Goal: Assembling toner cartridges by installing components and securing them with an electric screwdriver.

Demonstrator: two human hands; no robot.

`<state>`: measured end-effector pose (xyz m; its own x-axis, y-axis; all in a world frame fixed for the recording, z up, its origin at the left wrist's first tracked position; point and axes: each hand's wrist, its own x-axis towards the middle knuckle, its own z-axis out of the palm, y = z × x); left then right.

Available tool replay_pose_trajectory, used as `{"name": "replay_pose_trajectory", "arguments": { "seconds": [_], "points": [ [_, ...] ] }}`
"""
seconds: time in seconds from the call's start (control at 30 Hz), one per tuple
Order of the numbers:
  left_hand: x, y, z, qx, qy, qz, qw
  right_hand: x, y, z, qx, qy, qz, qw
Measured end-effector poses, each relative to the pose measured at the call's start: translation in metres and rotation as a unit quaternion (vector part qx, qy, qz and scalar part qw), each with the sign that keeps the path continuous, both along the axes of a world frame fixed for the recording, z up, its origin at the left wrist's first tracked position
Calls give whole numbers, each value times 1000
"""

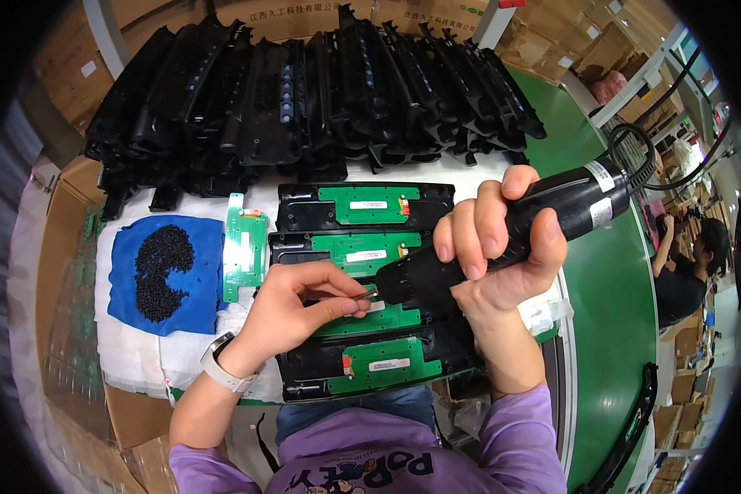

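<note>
**Tech A:** Head view, largest item first: a stack of black plastic housings (305,90) fills the far edge of the desk (486,177). Nearer, four black trays each carry a green circuit board; the third tray (436,329) is the one under work. How do these handle?

**Tech B:** The trays look like stiff, light moulded plastic. Judged from here, grip them by the black rim, never by the board. The green circuit board (387,317) seems thin and fragile; handle it by its edges, clear of the components.

**Tech A:** And the tool?

**Tech B:** The black electric screwdriver (502,226) is held in the right hand (494,255), fingers wrapped tightly round the barrel, tip down on the third board. It appears the heaviest hand-held item; the trailing cable adds drag.

**Tech A:** Left hand?

**Tech B:** The left hand (292,309) has thumb and forefinger pressed together beside the tip, probably on a screw, though it is too small to confirm. Loose black screws (163,272) lie on the blue cloth (123,247) to the left: small and likely to roll.
</note>
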<state>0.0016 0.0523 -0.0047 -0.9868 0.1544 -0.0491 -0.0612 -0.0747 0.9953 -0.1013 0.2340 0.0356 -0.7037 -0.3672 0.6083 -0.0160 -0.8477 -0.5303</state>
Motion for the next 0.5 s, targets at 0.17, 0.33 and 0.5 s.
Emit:
{"name": "replay_pose_trajectory", "arguments": {
  "seconds": [0.17,0.33,0.5],
  "points": [
    [1,4,-4,1,-8,18,1000,8,-5,2,46,-32,-59,997],
    [4,2,3,68,-19,39,997,-1,-5,7,-2,-139,-25,990],
    [8,-30,26,-315,179,198,911,-36,12,5,115,-50,-142,982]
  ]
}}
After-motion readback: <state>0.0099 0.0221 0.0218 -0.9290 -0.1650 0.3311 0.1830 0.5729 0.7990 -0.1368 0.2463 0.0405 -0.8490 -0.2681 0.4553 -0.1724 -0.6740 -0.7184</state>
